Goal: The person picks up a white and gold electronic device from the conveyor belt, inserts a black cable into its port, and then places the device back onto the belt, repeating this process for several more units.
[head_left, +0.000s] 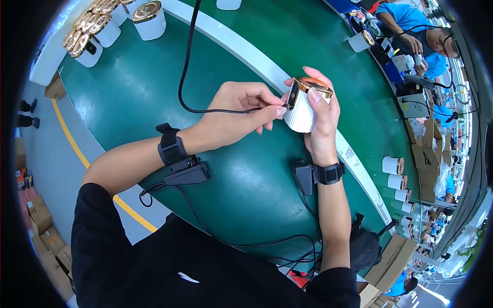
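My right hand [324, 123] is wrapped round a white ribbed cylindrical device [299, 117] with a shiny gold top, its thumb resting near the rim. The device is tilted, and a small black panel [292, 96] on its side faces my left hand [231, 110]. Between the thumb and fingertips of that hand is the end of a black cable [182, 87]. The cable tip is right at the black panel; whether it is plugged in is hidden by my fingers. From there the cable runs left, then bends up past the far edge of the view.
Several similar gold-topped devices [105, 31] cluster at the far left of the green table [231, 185]. More devices [393, 165] form a row at right, beyond a white rail [246, 49]. Loose black cables [287, 237] lie near my body. A co-worker in blue [408, 20] works at far right.
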`<act>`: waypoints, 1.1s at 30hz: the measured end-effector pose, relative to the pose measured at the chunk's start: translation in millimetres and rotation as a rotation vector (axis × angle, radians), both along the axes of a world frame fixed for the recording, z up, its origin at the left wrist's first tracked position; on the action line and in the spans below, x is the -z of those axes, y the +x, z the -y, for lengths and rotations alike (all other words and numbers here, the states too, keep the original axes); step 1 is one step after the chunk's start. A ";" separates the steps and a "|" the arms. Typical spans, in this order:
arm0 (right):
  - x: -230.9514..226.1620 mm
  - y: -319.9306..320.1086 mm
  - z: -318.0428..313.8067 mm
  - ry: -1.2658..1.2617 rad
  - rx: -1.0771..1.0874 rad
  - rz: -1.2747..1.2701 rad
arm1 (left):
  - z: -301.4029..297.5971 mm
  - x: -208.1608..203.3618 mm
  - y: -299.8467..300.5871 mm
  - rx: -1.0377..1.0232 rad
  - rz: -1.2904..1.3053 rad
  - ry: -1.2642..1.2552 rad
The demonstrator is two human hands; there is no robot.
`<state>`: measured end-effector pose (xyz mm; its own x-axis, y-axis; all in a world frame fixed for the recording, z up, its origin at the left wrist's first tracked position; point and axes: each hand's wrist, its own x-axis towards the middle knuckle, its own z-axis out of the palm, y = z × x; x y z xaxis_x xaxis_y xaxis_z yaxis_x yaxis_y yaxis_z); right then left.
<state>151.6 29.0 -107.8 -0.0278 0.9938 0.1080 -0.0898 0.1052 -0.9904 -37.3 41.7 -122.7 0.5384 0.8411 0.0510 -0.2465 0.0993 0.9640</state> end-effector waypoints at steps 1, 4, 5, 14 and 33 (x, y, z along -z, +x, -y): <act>-0.6 0.1 0.2 -0.023 -0.006 -0.004 | 0.1 1.0 0.3 0.001 0.000 -0.001; -1.6 1.0 0.8 -0.070 -0.018 -0.012 | 0.1 2.7 2.3 -0.010 0.007 0.003; -1.4 1.4 1.0 -0.082 -0.024 -0.012 | 0.4 3.2 3.3 -0.010 0.007 0.003; -2.1 -1.7 6.1 -0.097 0.010 0.036 | -0.5 4.2 5.0 0.032 0.002 0.058; -4.6 -4.1 14.2 -0.289 -0.081 -0.234 | 4.5 7.2 -2.9 0.102 0.148 0.120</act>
